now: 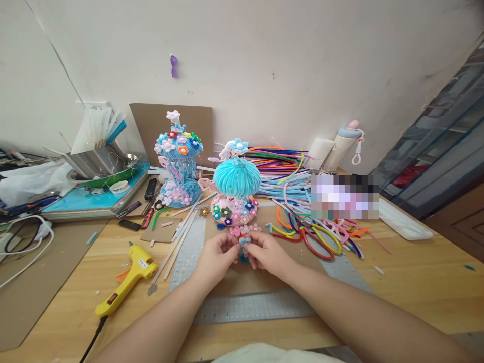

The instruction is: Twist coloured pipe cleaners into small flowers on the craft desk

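Between my left hand (pixel 224 252) and my right hand (pixel 263 250) is a small light-blue pipe cleaner flower (pixel 245 242), pinched by the fingertips of both. A darker blue piece shows just under the fingers. Right behind them, several pink pipe cleaner flowers (pixel 245 230) lie on the brown cardboard (pixel 245 285). Beyond stands a pipe cleaner ornament with a turquoise dome (pixel 237 177) above a pink base (pixel 234 210) covered in small flowers. To its left rises a taller blue ornament (pixel 178 151) with flowers of many colours.
A yellow glue gun (pixel 130 277) lies at the left, its cord trailing forward. Red-and-yellow-handled scissors (pixel 316 243) rest among bent pipe cleaners at the right. Bundles of pipe cleaners (pixel 283 186) lie behind. A steel bowl (pixel 100 164) and a bottle (pixel 342 148) stand farther back.
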Demonstrator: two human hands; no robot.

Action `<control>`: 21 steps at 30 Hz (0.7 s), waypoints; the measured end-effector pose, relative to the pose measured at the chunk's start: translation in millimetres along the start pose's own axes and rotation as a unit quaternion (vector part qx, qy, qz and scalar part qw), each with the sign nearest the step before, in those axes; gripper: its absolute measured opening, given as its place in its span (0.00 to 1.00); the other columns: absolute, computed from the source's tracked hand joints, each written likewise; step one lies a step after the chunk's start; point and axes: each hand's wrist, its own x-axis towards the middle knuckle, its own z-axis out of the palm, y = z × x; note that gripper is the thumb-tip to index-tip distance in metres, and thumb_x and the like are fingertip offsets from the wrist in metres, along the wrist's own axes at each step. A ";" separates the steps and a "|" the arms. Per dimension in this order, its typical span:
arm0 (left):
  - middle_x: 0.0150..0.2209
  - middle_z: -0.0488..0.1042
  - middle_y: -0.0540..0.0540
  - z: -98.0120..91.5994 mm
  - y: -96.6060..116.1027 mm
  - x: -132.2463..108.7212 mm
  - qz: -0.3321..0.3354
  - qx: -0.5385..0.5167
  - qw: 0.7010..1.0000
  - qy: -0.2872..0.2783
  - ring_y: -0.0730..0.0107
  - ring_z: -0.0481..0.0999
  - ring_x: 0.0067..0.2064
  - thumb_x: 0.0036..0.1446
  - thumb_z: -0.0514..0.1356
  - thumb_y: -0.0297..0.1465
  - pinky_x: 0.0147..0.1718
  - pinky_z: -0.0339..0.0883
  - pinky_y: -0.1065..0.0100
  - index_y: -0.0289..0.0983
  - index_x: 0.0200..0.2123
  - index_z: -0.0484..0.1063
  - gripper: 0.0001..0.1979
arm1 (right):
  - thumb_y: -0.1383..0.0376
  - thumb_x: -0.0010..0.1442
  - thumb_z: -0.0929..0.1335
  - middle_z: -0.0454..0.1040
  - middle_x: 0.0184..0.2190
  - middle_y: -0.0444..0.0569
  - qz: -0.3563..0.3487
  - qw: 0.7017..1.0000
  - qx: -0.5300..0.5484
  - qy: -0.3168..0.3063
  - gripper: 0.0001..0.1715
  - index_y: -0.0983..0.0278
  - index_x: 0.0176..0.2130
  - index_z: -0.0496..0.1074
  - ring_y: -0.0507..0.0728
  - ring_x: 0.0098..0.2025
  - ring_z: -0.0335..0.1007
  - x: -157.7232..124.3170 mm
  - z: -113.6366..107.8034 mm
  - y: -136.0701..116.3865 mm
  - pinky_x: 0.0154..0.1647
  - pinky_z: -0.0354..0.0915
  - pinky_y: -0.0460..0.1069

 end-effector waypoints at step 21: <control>0.17 0.69 0.53 7.9 -1.3 -5.0 -0.025 -0.073 0.997 0.005 0.77 0.67 0.19 0.44 0.63 0.37 0.21 0.62 0.74 0.34 0.23 0.65 0.13 | 0.62 0.52 0.63 0.62 0.13 0.37 0.003 0.996 0.035 0.078 0.11 0.65 0.22 0.62 0.43 0.10 0.52 -8.0 9.2 -5.4 0.09 0.44 0.40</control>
